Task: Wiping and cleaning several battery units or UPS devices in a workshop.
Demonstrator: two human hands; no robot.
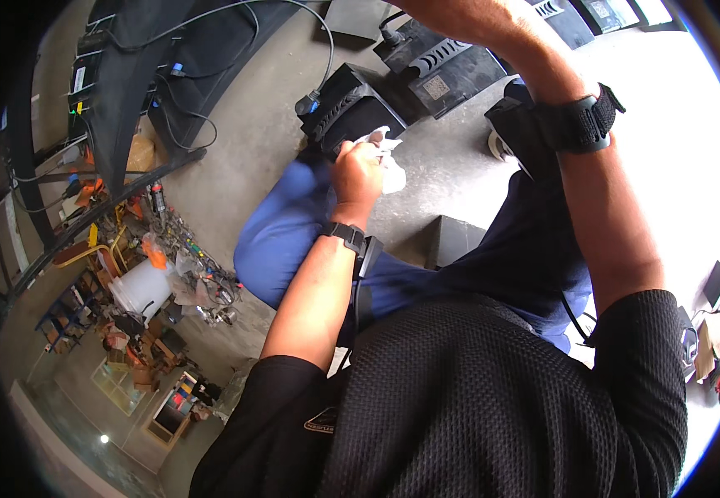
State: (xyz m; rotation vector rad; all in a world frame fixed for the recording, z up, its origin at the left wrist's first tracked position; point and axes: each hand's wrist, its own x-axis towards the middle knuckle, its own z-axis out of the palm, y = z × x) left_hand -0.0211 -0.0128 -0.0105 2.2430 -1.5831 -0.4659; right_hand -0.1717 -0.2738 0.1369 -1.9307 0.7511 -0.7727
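Note:
My left hand [356, 178] is closed around a crumpled white cloth [392, 177]. It presses against the near side of a black box [364, 116] with a ribbed grey carry handle. A cable with a blue-ringed plug [307, 103] meets this box at its left corner. My right hand [459, 18] reaches past the top edge of the picture, so its fingers are hidden. Below that hand stands a second black box [447, 79], with a similar handle and a square printed label.
More dark boxes [561, 23] line the far side. A grey block [457, 241] sits between my legs. At left, a large dark frame [140, 108] carries loose cables. Beyond it lie a white bucket [141, 288] and a heap of tools and parts [198, 270].

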